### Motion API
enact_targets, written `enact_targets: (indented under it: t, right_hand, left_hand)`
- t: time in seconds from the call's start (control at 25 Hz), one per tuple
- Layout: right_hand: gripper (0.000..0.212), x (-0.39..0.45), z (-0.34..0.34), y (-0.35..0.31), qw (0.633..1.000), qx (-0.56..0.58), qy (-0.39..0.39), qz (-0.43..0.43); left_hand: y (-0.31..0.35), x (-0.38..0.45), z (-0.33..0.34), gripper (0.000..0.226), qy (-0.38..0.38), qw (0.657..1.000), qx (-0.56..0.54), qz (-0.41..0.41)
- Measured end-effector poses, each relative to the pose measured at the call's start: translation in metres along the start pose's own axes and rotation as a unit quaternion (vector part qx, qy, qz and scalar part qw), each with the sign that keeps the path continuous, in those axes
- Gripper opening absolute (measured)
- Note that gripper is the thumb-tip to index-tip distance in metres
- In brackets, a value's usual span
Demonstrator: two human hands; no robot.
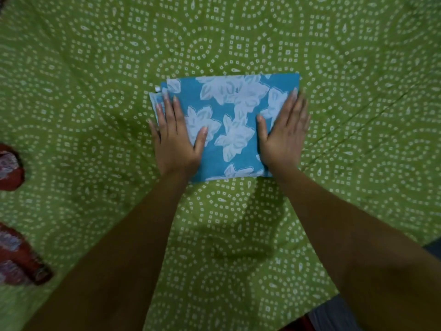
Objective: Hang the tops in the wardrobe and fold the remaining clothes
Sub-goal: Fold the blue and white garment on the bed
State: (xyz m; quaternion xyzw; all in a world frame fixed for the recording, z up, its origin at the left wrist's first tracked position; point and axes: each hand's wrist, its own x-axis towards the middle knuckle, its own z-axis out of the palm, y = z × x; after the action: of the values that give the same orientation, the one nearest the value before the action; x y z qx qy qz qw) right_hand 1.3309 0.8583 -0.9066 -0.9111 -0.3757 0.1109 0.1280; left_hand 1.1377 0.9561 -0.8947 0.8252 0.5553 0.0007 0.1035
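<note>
Across the whole frame we see a green bedsheet [334,56] with white dotted rings; at its centre lies a folded blue floral garment [229,120], where our left hand [176,137] and right hand [284,132] press flat, fingers straight; red patterned cloth [14,254] sits lower left.

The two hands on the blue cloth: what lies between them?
In the head view, only the folded blue floral cloth lies between the left hand and the right hand. Both press flat on it, over the green bedsheet.
</note>
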Motion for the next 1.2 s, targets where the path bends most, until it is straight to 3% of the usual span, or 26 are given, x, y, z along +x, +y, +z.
enact_targets:
  t: [0.12,0.2,0.24,0.32,0.36,0.44,0.52,0.6,0.68,0.72,0.8,0.88,0.92,1.0,1.08,1.12,1.16,1.2]
  right_hand:
    - [0.081,-0.035,-0.01,0.017,0.997,0.042,-0.031,0.058]
    - [0.073,-0.036,-0.025,0.017,0.978,0.166,-0.05,0.119]
    - [0.067,-0.03,-0.038,0.014,0.944,0.271,-0.076,0.173]
    - [0.048,-0.01,-0.078,0.003,0.833,0.44,-0.202,0.269]
    - [0.039,-0.001,-0.101,-0.004,0.782,0.475,-0.285,0.287]
    - [0.034,0.007,-0.156,-0.028,0.732,0.495,-0.388,0.263]
    - [0.03,0.003,-0.222,-0.059,0.726,0.511,-0.407,0.215]
    - [0.025,-0.008,-0.291,-0.093,0.752,0.498,-0.395,0.174]
    - [0.019,-0.025,-0.363,-0.118,0.78,0.482,-0.372,0.144]
    - [0.02,-0.035,-0.399,-0.123,0.786,0.485,-0.361,0.13]
    - [0.026,-0.057,-0.474,-0.116,0.766,0.537,-0.34,0.099]
    - [0.028,-0.08,-0.549,-0.084,0.727,0.621,-0.28,0.085]
    - [0.029,-0.093,-0.581,-0.06,0.705,0.66,-0.247,0.083]
    - [0.038,-0.115,-0.631,0.004,0.646,0.727,-0.222,0.074]
    - [0.048,-0.135,-0.663,0.076,0.63,0.749,-0.189,0.081]
    - [0.057,-0.141,-0.674,0.114,0.633,0.749,-0.171,0.096]
    - [0.065,-0.156,-0.686,0.15,0.636,0.746,-0.162,0.114]
    - [0.068,-0.165,-0.696,0.189,0.638,0.745,-0.147,0.129]
  left_hand:
    - [-0.015,-0.051,0.0,0.081,-0.061,0.997,0.042,0.007]
    - [-0.016,-0.07,-0.004,0.082,-0.093,0.993,0.073,0.004]
    - [-0.016,-0.074,-0.01,0.083,-0.108,0.991,0.082,0.002]
    - [-0.012,-0.072,-0.038,0.084,-0.131,0.987,0.093,-0.013]
    - [-0.006,-0.072,-0.058,0.083,-0.14,0.986,0.086,-0.029]
    - [0.01,-0.082,-0.106,0.08,-0.13,0.989,0.045,-0.046]
    - [0.03,-0.098,-0.166,0.079,-0.132,0.99,0.01,-0.058]
    - [0.046,-0.107,-0.216,0.072,-0.152,0.985,0.017,-0.075]
    - [0.065,-0.109,-0.267,0.048,-0.239,0.967,-0.014,-0.084]
    - [0.079,-0.117,-0.289,0.039,-0.336,0.936,-0.073,-0.074]
    - [0.114,-0.142,-0.317,0.04,-0.533,0.831,-0.152,-0.046]
    - [0.157,-0.163,-0.339,0.042,-0.621,0.746,-0.238,-0.021]
    - [0.182,-0.169,-0.353,0.05,-0.618,0.707,-0.341,-0.036]
    - [0.238,-0.163,-0.386,0.07,-0.539,0.594,-0.594,-0.064]
    - [0.305,-0.15,-0.422,0.072,-0.455,0.438,-0.775,0.01]
    - [0.338,-0.145,-0.437,0.072,-0.441,0.37,-0.816,0.057]
    - [0.375,-0.147,-0.456,0.079,-0.431,0.362,-0.824,0.063]
    - [0.413,-0.148,-0.467,0.088,-0.428,0.388,-0.814,0.054]
